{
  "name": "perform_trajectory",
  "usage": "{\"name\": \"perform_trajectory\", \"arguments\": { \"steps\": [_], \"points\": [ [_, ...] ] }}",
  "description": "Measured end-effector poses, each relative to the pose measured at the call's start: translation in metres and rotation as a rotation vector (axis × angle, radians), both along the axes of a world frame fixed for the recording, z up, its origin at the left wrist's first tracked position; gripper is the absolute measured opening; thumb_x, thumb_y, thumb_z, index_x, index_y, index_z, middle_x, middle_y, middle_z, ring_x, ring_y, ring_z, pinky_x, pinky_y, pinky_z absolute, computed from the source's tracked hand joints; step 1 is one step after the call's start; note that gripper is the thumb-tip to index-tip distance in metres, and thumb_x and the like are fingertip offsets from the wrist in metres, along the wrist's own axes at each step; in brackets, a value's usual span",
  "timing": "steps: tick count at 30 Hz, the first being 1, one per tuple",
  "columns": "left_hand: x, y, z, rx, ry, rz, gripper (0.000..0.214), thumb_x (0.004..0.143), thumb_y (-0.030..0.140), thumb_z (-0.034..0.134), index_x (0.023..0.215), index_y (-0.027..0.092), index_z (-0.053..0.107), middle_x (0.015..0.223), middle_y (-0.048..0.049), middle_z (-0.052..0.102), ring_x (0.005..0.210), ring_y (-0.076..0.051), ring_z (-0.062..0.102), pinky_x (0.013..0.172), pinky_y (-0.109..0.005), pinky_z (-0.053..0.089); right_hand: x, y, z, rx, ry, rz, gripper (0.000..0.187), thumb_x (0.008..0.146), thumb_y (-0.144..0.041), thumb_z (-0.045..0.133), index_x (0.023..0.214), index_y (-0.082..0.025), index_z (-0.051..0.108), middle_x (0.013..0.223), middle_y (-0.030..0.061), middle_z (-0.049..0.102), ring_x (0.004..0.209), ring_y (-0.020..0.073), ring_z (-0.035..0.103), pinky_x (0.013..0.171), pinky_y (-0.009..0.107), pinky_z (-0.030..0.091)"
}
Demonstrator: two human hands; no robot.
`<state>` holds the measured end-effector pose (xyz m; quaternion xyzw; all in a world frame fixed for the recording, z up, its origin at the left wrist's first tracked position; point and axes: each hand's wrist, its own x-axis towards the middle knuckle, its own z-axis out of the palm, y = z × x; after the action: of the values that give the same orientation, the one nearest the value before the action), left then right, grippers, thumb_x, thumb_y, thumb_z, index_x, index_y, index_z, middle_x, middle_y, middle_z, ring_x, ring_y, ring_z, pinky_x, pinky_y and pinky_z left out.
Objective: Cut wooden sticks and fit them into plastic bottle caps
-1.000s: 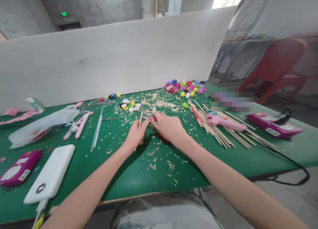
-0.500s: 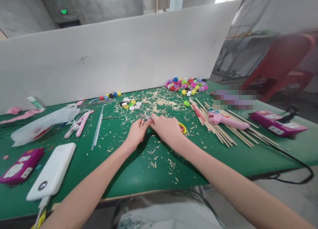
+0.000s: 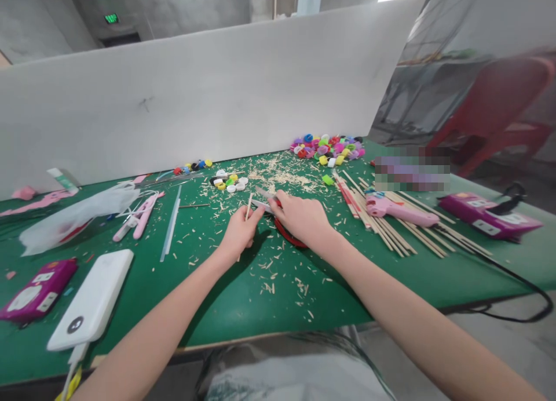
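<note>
My left hand (image 3: 238, 232) pinches a thin wooden stick (image 3: 248, 206) that points up and away from me. My right hand (image 3: 301, 217) grips red-handled scissors (image 3: 286, 236), whose metal blades (image 3: 266, 199) stand apart right beside the stick's upper end. Both hands meet over the middle of the green table (image 3: 243, 308), among scattered wood shavings (image 3: 278, 181).
A bundle of wooden sticks (image 3: 391, 221) and a pink glue gun (image 3: 397, 210) lie to the right, a magenta box (image 3: 489, 215) beyond. Coloured caps (image 3: 328, 149) pile at the back. A white power bank (image 3: 93, 299), clear glue sticks (image 3: 170, 224) and a plastic bag (image 3: 73, 215) lie left.
The stick has tipped back upright in my left hand. The scissor blades have lifted and spread beside the stick, and the red handle shows under my right hand.
</note>
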<state>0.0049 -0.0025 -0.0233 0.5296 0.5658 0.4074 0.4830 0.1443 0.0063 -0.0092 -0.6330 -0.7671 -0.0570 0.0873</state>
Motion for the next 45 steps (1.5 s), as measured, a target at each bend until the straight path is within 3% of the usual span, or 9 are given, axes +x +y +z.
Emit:
{"name": "perform_trajectory", "arguments": {
  "steps": [4,8,16,21,23,28,36,40,45],
  "points": [
    [0.001,-0.001,0.005,-0.050,-0.076,-0.025,0.036,0.084,0.044,0.056,0.069,0.022,0.031,0.042,0.0130,0.026,0.031,-0.002,0.020,0.032,-0.014,0.012,0.001,0.001,-0.003,-0.012,0.008,0.151,0.034,0.097,-0.041,0.027,0.108,-0.023,0.054,0.092,0.0036,0.071,0.074,0.0185,0.066,0.053,0.025,0.023],
    [0.000,-0.001,0.005,-0.065,-0.128,-0.075,0.033,0.082,0.043,0.060,0.073,0.022,0.036,0.040,0.0147,0.023,0.029,-0.002,0.018,0.031,-0.014,0.010,0.001,-0.001,-0.001,-0.019,0.000,0.202,0.034,0.097,-0.041,0.027,0.112,-0.025,0.053,0.095,0.0028,0.071,0.076,0.0187,0.066,0.054,0.025,0.024],
    [-0.001,-0.001,0.003,-0.057,-0.078,-0.060,0.038,0.083,0.041,0.058,0.065,0.022,0.031,0.035,0.0138,0.022,0.027,-0.002,0.018,0.031,-0.016,0.010,-0.021,-0.012,-0.004,-0.008,-0.053,-0.042,0.041,0.099,-0.041,0.021,0.113,-0.018,0.052,0.086,0.0134,0.069,0.072,0.0211,0.068,0.054,0.025,0.031],
    [0.004,-0.002,-0.001,0.015,-0.036,-0.016,0.045,0.081,0.038,0.061,0.061,0.022,0.024,0.036,0.0134,0.020,0.028,-0.001,0.018,0.031,-0.016,0.012,-0.013,-0.004,-0.002,0.041,0.010,-0.161,0.045,0.099,-0.039,0.017,0.107,-0.013,0.053,0.080,0.0144,0.070,0.072,0.0221,0.068,0.053,0.025,0.028],
    [0.005,-0.002,0.000,-0.015,-0.089,-0.048,0.043,0.082,0.042,0.058,0.063,0.022,0.025,0.037,0.0132,0.021,0.028,-0.002,0.018,0.031,-0.016,0.010,-0.005,-0.003,0.002,0.050,0.027,-0.122,0.044,0.099,-0.041,0.018,0.108,-0.016,0.052,0.082,0.0112,0.070,0.072,0.0211,0.068,0.052,0.025,0.025],
    [0.003,-0.003,0.004,-0.075,-0.199,-0.074,0.042,0.084,0.043,0.057,0.066,0.023,0.026,0.041,0.0135,0.021,0.030,-0.002,0.017,0.030,-0.014,0.010,0.005,-0.002,0.002,-0.018,0.010,0.156,0.037,0.098,-0.043,0.023,0.107,-0.021,0.051,0.090,0.0045,0.071,0.075,0.0186,0.067,0.051,0.025,0.020],
    [0.004,-0.005,0.004,-0.057,-0.154,-0.060,0.042,0.083,0.036,0.062,0.067,0.023,0.024,0.037,0.0152,0.019,0.026,-0.002,0.018,0.030,-0.014,0.010,0.008,-0.003,0.001,-0.031,-0.048,0.229,0.038,0.099,-0.042,0.020,0.112,-0.022,0.050,0.093,0.0051,0.071,0.076,0.0194,0.066,0.053,0.024,0.025],
    [0.002,-0.002,0.000,-0.032,-0.088,-0.068,0.041,0.083,0.036,0.060,0.066,0.023,0.025,0.036,0.0147,0.020,0.026,-0.002,0.019,0.029,-0.015,0.012,-0.004,-0.010,0.002,-0.050,-0.099,0.103,0.039,0.099,-0.043,0.022,0.115,-0.021,0.050,0.092,0.0100,0.070,0.076,0.0230,0.068,0.055,0.025,0.030],
    [0.002,0.000,-0.005,0.053,0.034,-0.017,0.041,0.082,0.039,0.059,0.061,0.021,0.027,0.037,0.0130,0.024,0.028,-0.002,0.021,0.031,-0.017,0.015,-0.019,-0.011,-0.001,-0.046,0.002,-0.109,0.043,0.099,-0.036,0.019,0.112,-0.011,0.051,0.083,0.0173,0.069,0.075,0.0245,0.069,0.054,0.026,0.031]
  ]
}}
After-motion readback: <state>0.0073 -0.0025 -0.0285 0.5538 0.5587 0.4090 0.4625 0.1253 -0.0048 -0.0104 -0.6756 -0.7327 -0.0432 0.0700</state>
